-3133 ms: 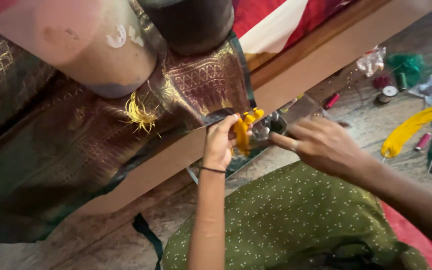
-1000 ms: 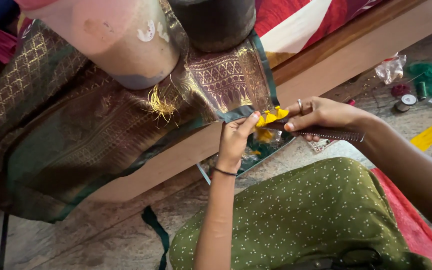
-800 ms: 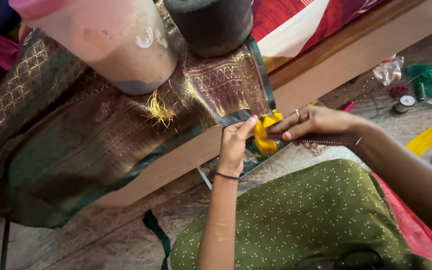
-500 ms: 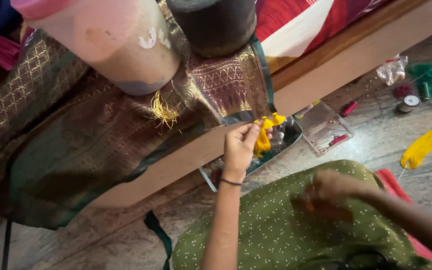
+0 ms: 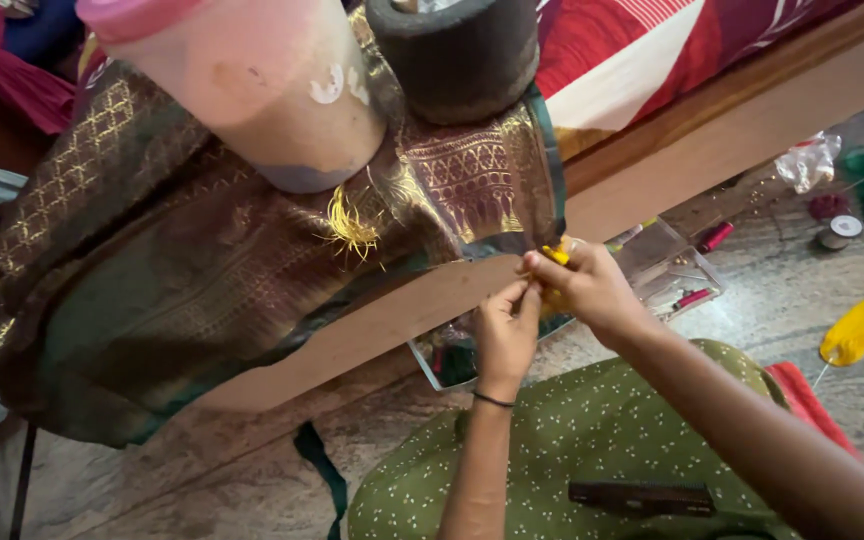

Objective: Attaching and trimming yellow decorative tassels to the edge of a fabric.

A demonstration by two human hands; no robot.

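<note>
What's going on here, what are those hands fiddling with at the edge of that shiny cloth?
A person seated on the floor has both hands at the hanging edge of a green and brown silk cloth with gold patterns. The left hand and right hand pinch a small bunch of yellow thread together there. A pink container and a dark stone cylinder sit on the cloth. Thread spools lie on the floor.

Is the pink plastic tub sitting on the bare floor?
No, the pink plastic tub stands up on the green and gold patterned silk cloth draped over the wooden edge, above the floor.
</note>
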